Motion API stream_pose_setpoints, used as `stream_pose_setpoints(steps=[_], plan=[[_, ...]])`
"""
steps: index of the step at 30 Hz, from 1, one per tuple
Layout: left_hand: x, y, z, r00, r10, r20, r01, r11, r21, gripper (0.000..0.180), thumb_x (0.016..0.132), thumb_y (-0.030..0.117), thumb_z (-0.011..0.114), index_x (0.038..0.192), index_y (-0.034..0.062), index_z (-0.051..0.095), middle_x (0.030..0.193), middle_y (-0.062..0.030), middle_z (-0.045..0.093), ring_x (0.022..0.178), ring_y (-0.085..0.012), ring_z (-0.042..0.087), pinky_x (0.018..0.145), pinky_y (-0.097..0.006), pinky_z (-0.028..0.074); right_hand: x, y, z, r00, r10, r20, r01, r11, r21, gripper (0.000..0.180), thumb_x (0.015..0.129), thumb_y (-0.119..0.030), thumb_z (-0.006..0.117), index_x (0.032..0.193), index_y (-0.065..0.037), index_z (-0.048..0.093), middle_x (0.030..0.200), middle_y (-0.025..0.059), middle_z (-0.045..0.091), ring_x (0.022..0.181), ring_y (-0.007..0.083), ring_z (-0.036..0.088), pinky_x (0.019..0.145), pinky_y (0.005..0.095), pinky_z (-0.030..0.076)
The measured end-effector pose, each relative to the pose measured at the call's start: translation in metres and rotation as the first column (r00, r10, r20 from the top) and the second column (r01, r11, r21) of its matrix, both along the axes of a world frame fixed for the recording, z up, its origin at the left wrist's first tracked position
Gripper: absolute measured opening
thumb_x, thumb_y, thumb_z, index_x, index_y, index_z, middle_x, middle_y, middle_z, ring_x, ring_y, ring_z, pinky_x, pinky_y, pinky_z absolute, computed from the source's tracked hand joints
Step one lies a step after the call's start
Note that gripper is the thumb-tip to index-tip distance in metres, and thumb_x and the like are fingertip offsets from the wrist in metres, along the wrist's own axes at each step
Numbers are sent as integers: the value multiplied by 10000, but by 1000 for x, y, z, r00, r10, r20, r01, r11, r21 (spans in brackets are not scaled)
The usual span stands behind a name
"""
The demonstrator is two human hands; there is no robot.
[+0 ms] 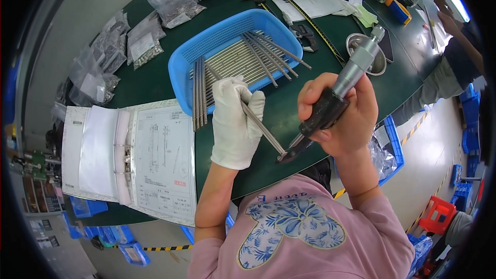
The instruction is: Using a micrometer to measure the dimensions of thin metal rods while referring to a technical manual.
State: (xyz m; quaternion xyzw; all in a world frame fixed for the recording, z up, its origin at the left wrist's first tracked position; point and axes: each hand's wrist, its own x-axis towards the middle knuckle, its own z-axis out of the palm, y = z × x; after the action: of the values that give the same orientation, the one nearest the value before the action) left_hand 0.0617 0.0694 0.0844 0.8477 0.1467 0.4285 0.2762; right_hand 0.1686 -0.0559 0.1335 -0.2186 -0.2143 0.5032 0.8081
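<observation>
Head view: left hand [235,124] holds one rod [261,125], right hand [343,119] one micrometer [341,90].

A slim metal rod [261,125] slants down from the gloved fist into the black-framed micrometer [330,104] (silver barrel tilted up and away), its lower end sitting between the anvil faces.

Head camera looks steeply down, close over the green worktop [289,113], facing forward; fisheye bends the edges, with floor showing at right and below.
</observation>
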Motion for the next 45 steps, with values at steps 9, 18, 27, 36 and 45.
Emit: stream_pose_setpoints(steps=[9,18,27,36,45], plan=[[3,-2,0,1000,-15,6,15,999,36,251,799,78,555,859,-7,326,787,-116,371,698,-252,438,742,-369,432,0,0,2,999,29,-38,-31,998,-48,726,836,-546,195,799,80,561,678,196,584,355,147,414,320,205,319],[5,-3,-2,999,-43,-13,43,999,17,253,809,103,549,848,-9,325,783,-121,363,731,-268,441,797,-409,432,-1,-2,2,999,-20,28,21,999,-34,705,854,-543,201,774,78,526,699,221,545,367,142,404,303,192,323],[4,-4,-2,996,-38,-83,40,999,20,190,805,92,539,805,11,367,888,-162,393,911,-312,469,777,-371,401,0,3,-9,976,-100,192,120,988,-96,702,826,-585,289,759,63,549,676,213,579,362,138,443,302,195,322],[3,-5,-8,996,-29,-87,11,980,-197,103,803,18,479,818,12,377,915,-147,405,969,-297,470,819,-375,371,-4,1,1,993,-9,119,36,973,-229,825,741,-681,258,866,75,563,736,180,596,432,137,480,356,200,335],[3,-2,-8,997,-14,-72,3,989,-145,99,801,13,475,813,10,376,891,-138,408,954,-290,473,812,-357,364,-4,4,-4,990,-18,139,40,987,-156,766,776,-637,267,828,66,567,710,186,592,395,139,458,334,201,322]])
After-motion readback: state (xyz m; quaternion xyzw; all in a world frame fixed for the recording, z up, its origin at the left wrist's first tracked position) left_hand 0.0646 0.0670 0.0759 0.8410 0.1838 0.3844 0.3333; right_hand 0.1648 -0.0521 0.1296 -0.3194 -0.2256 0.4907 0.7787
